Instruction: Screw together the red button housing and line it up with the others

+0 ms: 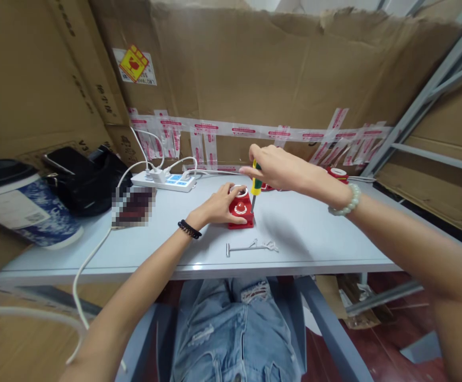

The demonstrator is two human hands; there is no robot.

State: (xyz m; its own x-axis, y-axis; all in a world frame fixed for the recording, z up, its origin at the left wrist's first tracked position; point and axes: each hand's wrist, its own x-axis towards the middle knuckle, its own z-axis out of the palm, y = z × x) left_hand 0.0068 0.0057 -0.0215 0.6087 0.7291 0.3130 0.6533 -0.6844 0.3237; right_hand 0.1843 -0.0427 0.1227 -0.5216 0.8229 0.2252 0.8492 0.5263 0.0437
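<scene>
A small red box with a round red button (242, 211) sits on the pale grey table (314, 239). My left hand (215, 206) is closed around its left side and steadies it. My right hand (280, 167) grips the yellow-green handle of a screwdriver (256, 185) held upright, with the tip down at the box's right edge. A metal T-shaped tool and small metal bits (250, 247) lie on the table just in front of the box.
A white power strip (167, 181) with plugs and white cables lies at the back left. A black bag (87, 178) and a blue-white tub (19, 204) stand at the left. More red parts (338, 173) lie behind my right wrist. Cardboard walls surround the table.
</scene>
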